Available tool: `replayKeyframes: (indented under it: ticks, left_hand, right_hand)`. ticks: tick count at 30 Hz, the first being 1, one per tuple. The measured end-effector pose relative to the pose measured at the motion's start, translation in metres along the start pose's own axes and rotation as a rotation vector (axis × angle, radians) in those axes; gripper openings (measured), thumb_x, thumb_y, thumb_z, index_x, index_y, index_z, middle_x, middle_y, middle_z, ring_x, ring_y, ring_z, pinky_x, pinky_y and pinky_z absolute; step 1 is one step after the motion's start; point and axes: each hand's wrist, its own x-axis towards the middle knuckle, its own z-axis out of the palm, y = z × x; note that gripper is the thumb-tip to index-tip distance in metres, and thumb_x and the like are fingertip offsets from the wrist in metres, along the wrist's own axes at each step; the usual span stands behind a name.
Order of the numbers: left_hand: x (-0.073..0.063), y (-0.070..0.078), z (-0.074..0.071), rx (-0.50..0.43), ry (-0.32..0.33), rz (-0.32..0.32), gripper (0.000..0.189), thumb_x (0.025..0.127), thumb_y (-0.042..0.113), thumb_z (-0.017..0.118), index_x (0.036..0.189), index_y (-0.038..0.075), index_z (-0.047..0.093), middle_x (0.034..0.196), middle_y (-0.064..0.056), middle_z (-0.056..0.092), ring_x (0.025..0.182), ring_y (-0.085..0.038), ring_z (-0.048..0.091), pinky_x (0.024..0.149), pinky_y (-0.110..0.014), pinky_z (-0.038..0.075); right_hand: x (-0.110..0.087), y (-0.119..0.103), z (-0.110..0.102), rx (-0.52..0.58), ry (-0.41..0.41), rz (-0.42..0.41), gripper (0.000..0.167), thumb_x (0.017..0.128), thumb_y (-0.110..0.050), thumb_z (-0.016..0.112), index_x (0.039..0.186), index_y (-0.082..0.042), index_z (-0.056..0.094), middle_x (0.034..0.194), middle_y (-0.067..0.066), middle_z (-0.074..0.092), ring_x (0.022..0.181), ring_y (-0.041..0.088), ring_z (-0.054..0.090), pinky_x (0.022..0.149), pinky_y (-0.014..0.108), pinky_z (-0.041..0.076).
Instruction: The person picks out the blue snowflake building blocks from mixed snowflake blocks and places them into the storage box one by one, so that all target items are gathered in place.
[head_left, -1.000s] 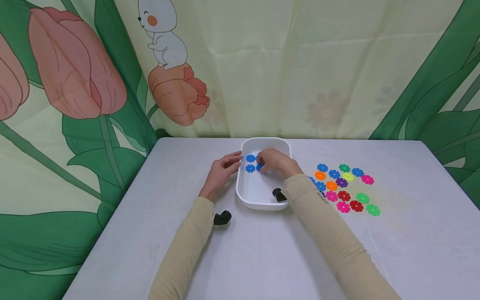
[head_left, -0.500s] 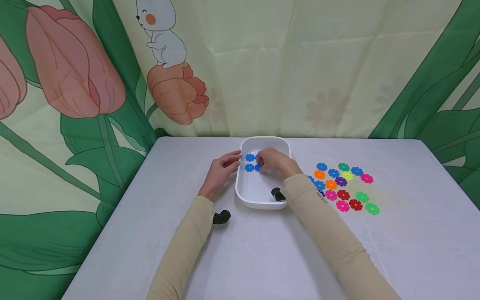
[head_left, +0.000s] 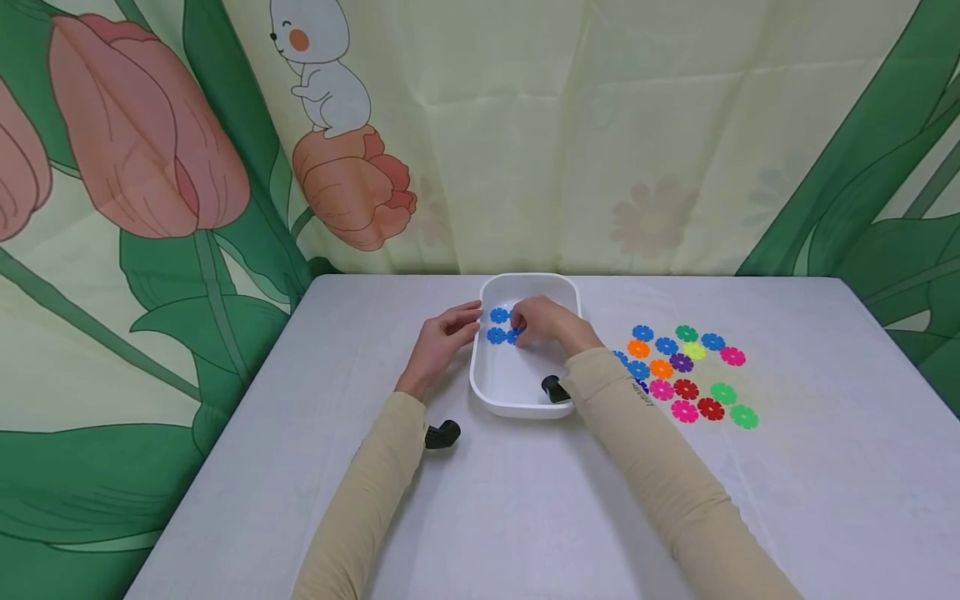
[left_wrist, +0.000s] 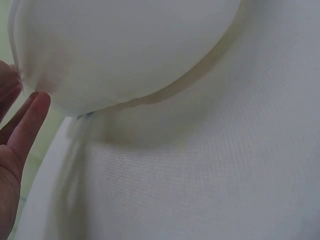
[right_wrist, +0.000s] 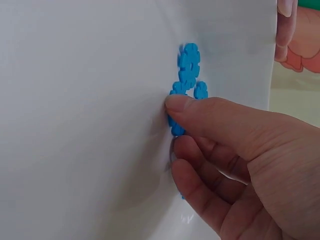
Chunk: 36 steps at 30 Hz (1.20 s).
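A white tray [head_left: 510, 383] stands on the table, with several blue notched plastic discs lying in its far-left part. My right hand [head_left: 551, 322] reaches into the tray, and in the right wrist view its thumb and fingers pinch a blue notched disc [right_wrist: 177, 127]. Another blue notched disc [right_wrist: 189, 64] lies right against it. Part of the discs is hidden behind the right hand. My left hand [head_left: 444, 343] is at the tray's left side, its nearly straight fingertips touching the wall; the left wrist view shows fingers [left_wrist: 31, 122] against the tray's outside.
Right of the tray, several loose notched discs in orange, pink [head_left: 734, 357], red, green, purple, yellow and blue lie spread on the white table [head_left: 825, 467]. The right sleeve covers some of them. A patterned curtain [head_left: 525, 150] hangs behind the table. Black wrist devices [head_left: 442, 435] are on both wrists.
The nearer row of blue discs, under my right hand, has slid slightly left in the tray. My left hand stays at the tray's side.
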Motion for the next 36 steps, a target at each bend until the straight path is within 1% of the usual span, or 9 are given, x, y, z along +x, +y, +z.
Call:
replayKeyframes:
  ticks: [7, 15, 21, 24, 27, 31, 36]
  left_hand:
    - [0.000, 0.000, 0.000, -0.004, 0.001, -0.007, 0.034, 0.096, 0.022, 0.065, 0.127, 0.009, 0.066, 0.138, 0.013, 0.055, 0.126, -0.014, 0.052, 0.099, -0.032, 0.050]
    - [-0.001, 0.001, 0.000, 0.016, 0.005, -0.020, 0.034, 0.096, 0.024, 0.065, 0.127, 0.011, 0.066, 0.138, 0.014, 0.054, 0.127, -0.013, 0.052, 0.099, -0.032, 0.049]
    - [-0.001, 0.001, 0.000, 0.017, 0.002, -0.016, 0.034, 0.096, 0.023, 0.065, 0.127, 0.011, 0.066, 0.137, 0.015, 0.054, 0.126, -0.012, 0.052, 0.098, -0.030, 0.050]
    - [-0.001, 0.001, 0.001, 0.009, -0.003, -0.009, 0.033, 0.096, 0.023, 0.065, 0.127, 0.011, 0.066, 0.137, 0.015, 0.054, 0.126, -0.013, 0.052, 0.097, -0.030, 0.050]
    - [-0.001, 0.002, 0.002, 0.009, -0.004, -0.003, 0.033, 0.096, 0.022, 0.065, 0.127, 0.011, 0.066, 0.138, 0.013, 0.054, 0.126, -0.014, 0.052, 0.097, -0.030, 0.050]
    - [-0.001, 0.002, 0.001, 0.018, -0.004, -0.003, 0.034, 0.096, 0.023, 0.064, 0.128, 0.010, 0.066, 0.139, 0.012, 0.054, 0.128, -0.015, 0.051, 0.098, -0.031, 0.050]
    - [-0.001, 0.004, 0.001, 0.024, 0.003, -0.016, 0.035, 0.096, 0.024, 0.065, 0.128, 0.012, 0.066, 0.140, 0.013, 0.053, 0.130, -0.015, 0.049, 0.099, -0.033, 0.050]
  right_hand:
    - [0.000, 0.001, 0.000, -0.003, -0.004, 0.011, 0.029, 0.087, -0.011, 0.074, 0.114, -0.004, 0.065, 0.103, 0.009, 0.063, 0.099, 0.025, 0.054, 0.099, 0.038, 0.047]
    - [0.000, 0.001, 0.000, -0.013, -0.010, 0.010, 0.030, 0.087, -0.010, 0.074, 0.115, -0.003, 0.065, 0.105, 0.010, 0.064, 0.100, 0.025, 0.054, 0.100, 0.038, 0.047]
    - [0.000, 0.001, -0.002, -0.010, -0.001, 0.015, 0.032, 0.088, -0.012, 0.073, 0.117, -0.004, 0.064, 0.107, 0.010, 0.063, 0.101, 0.025, 0.054, 0.098, 0.038, 0.047]
    - [-0.004, 0.001, -0.007, -0.009, 0.016, -0.018, 0.033, 0.088, -0.013, 0.072, 0.118, -0.002, 0.064, 0.108, 0.011, 0.063, 0.101, 0.026, 0.054, 0.098, 0.038, 0.047]
    - [-0.010, -0.002, -0.016, -0.001, 0.033, -0.072, 0.035, 0.089, -0.015, 0.072, 0.119, 0.000, 0.063, 0.109, 0.012, 0.064, 0.102, 0.027, 0.056, 0.099, 0.039, 0.048]
    - [-0.021, -0.007, -0.027, 0.060, 0.059, -0.111, 0.039, 0.091, -0.019, 0.070, 0.124, 0.000, 0.062, 0.115, 0.012, 0.065, 0.106, 0.027, 0.058, 0.098, 0.039, 0.050]
    - [-0.039, -0.013, -0.044, 0.141, 0.140, -0.176, 0.039, 0.092, -0.021, 0.068, 0.125, 0.000, 0.061, 0.118, 0.014, 0.064, 0.108, 0.027, 0.061, 0.093, 0.040, 0.053]
